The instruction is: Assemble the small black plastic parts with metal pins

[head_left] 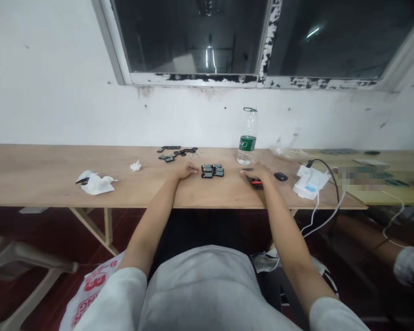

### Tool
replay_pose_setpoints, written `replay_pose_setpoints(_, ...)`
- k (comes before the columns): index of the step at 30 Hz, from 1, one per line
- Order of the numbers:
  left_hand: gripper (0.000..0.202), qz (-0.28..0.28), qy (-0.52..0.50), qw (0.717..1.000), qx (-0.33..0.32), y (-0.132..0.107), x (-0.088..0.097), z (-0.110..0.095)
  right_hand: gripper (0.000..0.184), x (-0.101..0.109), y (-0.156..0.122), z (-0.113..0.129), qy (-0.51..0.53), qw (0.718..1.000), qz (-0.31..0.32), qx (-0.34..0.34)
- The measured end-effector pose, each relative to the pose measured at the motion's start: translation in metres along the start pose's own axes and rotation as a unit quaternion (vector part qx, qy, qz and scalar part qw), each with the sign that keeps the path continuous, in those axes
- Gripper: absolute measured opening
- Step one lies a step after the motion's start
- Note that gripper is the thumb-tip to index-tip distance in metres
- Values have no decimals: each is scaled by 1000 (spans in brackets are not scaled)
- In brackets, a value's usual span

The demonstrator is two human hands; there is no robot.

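Observation:
My left hand (185, 170) lies on the wooden table (48, 174) with its fingers curled inward, just left of a small cluster of dark rectangular parts (212, 171). My right hand (258, 173) rests palm down, fingers stretched flat, over a dark device with a red edge (255, 184). The cluster sits between the two hands. More dark parts (175, 153) lie scattered farther back, toward the wall.
A clear water bottle with a green label (247, 138) stands behind my right hand. A black oval piece (280, 176), a white charger with cables (310, 182), crumpled tissues (95, 182) and a small wad (135, 166) lie on the table. Another person's arm (382, 243) shows at right.

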State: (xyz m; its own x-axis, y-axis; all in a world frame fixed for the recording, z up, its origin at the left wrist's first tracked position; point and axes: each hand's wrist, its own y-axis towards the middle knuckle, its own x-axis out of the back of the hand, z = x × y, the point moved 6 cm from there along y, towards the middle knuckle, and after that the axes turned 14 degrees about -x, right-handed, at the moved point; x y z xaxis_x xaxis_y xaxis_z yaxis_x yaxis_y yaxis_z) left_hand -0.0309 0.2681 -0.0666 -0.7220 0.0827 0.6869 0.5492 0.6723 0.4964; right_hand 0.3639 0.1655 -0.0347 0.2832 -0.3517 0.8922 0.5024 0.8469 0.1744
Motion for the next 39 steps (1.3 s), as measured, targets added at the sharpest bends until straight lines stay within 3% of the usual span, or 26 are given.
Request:
replay_pose_setpoints(5,16,-12,11,1000,9,1,0,5,78,-8,-12,-5,-72,995,68,-35)
replay_pose_setpoints(16,26,5,28,1000,12,0,-1,6,86,-4,-14,-13,-61,995,62,-53)
replay_pose_setpoints(26,16,10,44,998,36,-1,-2,8,100,2,-24,-12,-60,992,82,-75)
replay_pose_setpoints(39,29,21,29,999,26,3,-4,17,105,3,-24,-15,-30,993,91,-75)
